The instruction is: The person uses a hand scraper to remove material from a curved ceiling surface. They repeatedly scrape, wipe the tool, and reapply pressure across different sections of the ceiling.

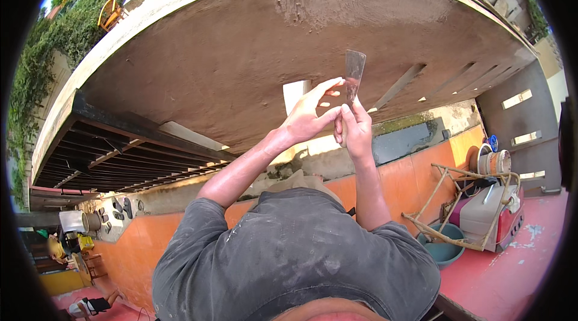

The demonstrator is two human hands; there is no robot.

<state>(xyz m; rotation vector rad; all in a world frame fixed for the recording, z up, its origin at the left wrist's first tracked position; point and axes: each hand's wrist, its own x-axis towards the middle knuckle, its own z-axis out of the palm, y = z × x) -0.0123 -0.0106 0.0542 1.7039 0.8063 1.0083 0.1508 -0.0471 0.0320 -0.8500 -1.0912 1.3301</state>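
Note:
My right hand (354,127) is closed round the handle of a putty knife (355,68), whose flat metal blade points up and bears dark smears. Beside it, my left hand (309,111) has its fingers spread, with a fingertip close to the blade and the thumb at the fingers of my right hand; whether they touch is unclear. Behind both hands stands a brown plastered wall (203,59) with slot openings. Its upper part has a rougher, paler patch.
A dark slatted gate (135,149) stands at the left. On the right are a metal frame (440,230), a teal basin (445,249), a red and grey machine (483,212) and a bucket (494,163). People (90,306) are at the far lower left, near sandals (118,208).

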